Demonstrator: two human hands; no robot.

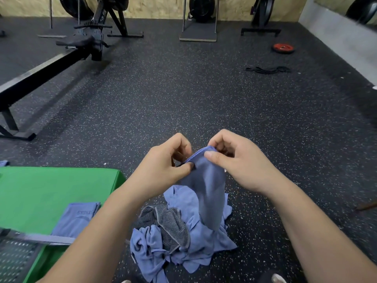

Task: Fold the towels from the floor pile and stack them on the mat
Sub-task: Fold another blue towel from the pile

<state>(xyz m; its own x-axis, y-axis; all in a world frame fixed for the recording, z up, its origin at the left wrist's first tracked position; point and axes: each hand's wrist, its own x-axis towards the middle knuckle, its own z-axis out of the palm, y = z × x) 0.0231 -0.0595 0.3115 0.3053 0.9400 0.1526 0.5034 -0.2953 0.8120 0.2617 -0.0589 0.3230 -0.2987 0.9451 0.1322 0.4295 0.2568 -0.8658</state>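
Pinching the top edge of a blue towel [206, 186], left hand [163, 168] and right hand [240, 160] hold it over the towel pile [179, 240], beside the green mat [40, 190]

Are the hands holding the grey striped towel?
No, left hand and right hand pinch a blue towel; the grey striped towel lies below.

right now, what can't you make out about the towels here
Head view, held towel: the left hand and right hand cover its top corners; lower end is blurred.
Head view, floor pile: towels overlap, so their number is unclear.
Head view, folded towel on the green mat: left forearm hides its near corner; print too small.
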